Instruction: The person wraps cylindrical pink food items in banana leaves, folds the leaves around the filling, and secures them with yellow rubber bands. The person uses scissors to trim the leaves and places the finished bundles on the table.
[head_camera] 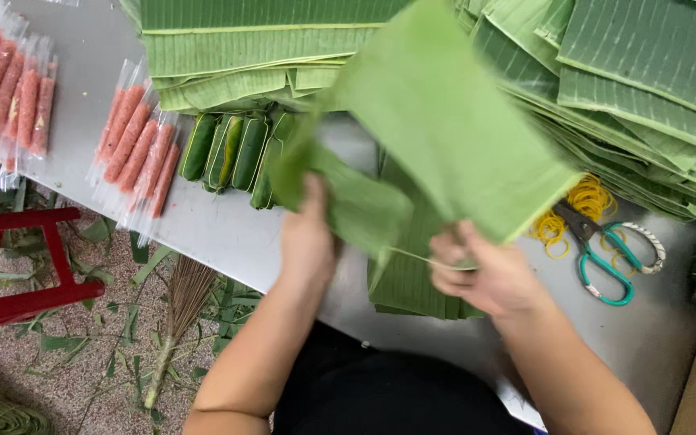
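Broad green banana-leaf sheet (445, 121): light, limp, tear-prone along ribs; left hand (308, 242) & right hand (489, 274) fingers pinch lower edge, best grip pt.

both hands on banana leaf (445, 137), scissors (610, 258) nr

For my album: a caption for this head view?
Both hands lift a banana leaf above a steel table beside scissors.
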